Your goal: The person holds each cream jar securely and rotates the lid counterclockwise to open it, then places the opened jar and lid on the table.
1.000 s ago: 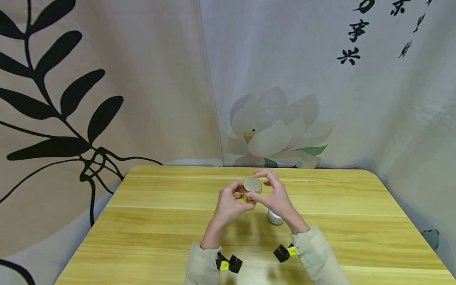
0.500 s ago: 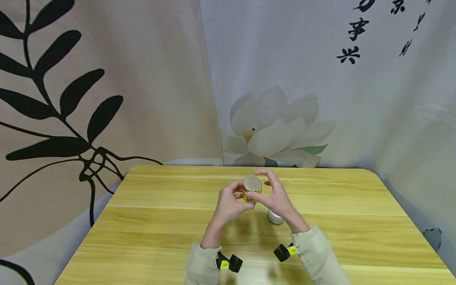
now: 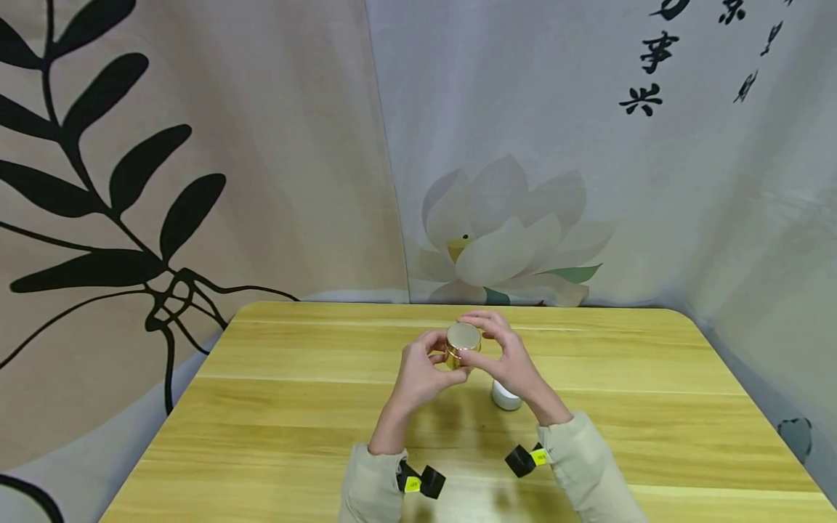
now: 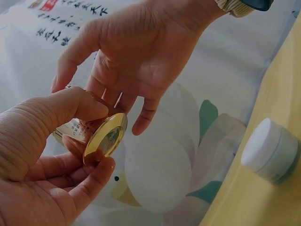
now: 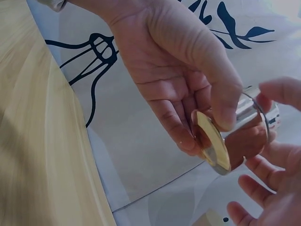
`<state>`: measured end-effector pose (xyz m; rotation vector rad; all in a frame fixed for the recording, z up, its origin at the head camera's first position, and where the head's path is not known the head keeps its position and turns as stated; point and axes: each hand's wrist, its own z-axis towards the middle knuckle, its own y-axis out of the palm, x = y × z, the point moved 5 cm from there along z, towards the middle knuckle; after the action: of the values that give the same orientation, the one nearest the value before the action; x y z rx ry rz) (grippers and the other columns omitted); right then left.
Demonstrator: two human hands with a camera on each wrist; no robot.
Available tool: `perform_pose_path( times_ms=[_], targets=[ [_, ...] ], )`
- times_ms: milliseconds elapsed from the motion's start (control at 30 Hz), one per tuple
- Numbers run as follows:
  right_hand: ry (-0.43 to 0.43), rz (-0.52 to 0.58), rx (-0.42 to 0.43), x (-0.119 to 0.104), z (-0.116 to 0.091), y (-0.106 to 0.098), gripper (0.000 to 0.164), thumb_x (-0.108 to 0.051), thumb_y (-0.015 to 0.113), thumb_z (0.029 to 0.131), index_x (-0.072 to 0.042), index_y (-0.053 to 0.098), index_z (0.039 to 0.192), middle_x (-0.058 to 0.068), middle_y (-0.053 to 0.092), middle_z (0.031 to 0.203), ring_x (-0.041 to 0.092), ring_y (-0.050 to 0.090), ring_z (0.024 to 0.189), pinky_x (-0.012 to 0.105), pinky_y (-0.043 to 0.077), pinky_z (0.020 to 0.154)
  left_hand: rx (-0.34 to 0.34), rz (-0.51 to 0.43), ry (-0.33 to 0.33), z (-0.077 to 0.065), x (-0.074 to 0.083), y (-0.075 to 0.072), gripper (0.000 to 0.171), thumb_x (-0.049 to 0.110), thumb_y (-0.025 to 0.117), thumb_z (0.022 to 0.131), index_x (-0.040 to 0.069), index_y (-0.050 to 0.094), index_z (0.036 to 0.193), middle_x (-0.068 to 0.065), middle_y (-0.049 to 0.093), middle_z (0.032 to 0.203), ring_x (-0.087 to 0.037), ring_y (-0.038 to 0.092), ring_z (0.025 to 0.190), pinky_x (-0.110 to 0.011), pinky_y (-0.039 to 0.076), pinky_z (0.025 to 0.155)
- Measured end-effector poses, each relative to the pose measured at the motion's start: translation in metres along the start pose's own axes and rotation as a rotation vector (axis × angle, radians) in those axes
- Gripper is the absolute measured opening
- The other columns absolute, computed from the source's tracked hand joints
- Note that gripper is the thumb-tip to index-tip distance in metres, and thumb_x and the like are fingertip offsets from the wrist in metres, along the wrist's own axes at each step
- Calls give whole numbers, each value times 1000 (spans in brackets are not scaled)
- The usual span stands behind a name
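Observation:
A shiny gold cosmetic jar (image 3: pixel 463 338) is held above the table, its flat round top facing up in the head view. My left hand (image 3: pixel 421 370) grips its lower body between thumb and fingers; the left wrist view shows the jar's gold base (image 4: pixel 106 139) beside the thumb. My right hand (image 3: pixel 508 361) curves around the upper part, thumb at the near side and index finger at the far rim. From the right wrist view, the right thumb and fingers (image 5: pixel 282 162) meet the end opposite the gold base, while the left hand (image 5: pixel 176 70) holds the mirror-like side.
A small white jar (image 3: pixel 506 396) stands on the wooden table (image 3: pixel 294 414), partly hidden behind the right forearm. Printed cloth hangings (image 3: pixel 294 145) rise behind the table. Black wrist cameras (image 3: pixel 431 482) are strapped at both sleeves.
The right hand's index finger has come in from apart to the rim of the gold jar, and its thumb has slid slightly rightward. The left hand stays in place.

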<state>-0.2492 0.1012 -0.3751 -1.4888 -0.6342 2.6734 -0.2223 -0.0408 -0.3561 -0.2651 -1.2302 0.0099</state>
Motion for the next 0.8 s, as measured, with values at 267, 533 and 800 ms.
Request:
perform_pose_path(
  times_ms=[267, 533, 800],
  targets=[
    [14, -13, 28, -1, 0, 2, 53, -9, 72, 79, -8, 50, 128, 10, 47, 130, 26, 38, 120, 48, 32, 90, 3, 1, 6, 0, -1, -1, 40, -9, 72, 68, -12, 60, 106, -18, 58, 96, -25, 53, 86, -44, 51, 79],
    [23, -21, 76, -34, 2, 1, 41, 8, 72, 73, 7, 54, 109, 24, 50, 120, 36, 41, 113, 44, 33, 85, 2, -10, -15, 0, -3, -1, 39, -8, 72, 67, -11, 60, 105, -14, 58, 95, -21, 51, 85, -42, 51, 79],
    [10, -15, 30, -4, 0, 3, 44, 3, 68, 79, 0, 58, 122, 16, 50, 127, 24, 40, 117, 47, 34, 90, 4, -4, -16, -1, -2, -2, 41, -8, 73, 68, -11, 60, 106, -19, 59, 99, -24, 54, 87, -46, 51, 81]
  ],
)
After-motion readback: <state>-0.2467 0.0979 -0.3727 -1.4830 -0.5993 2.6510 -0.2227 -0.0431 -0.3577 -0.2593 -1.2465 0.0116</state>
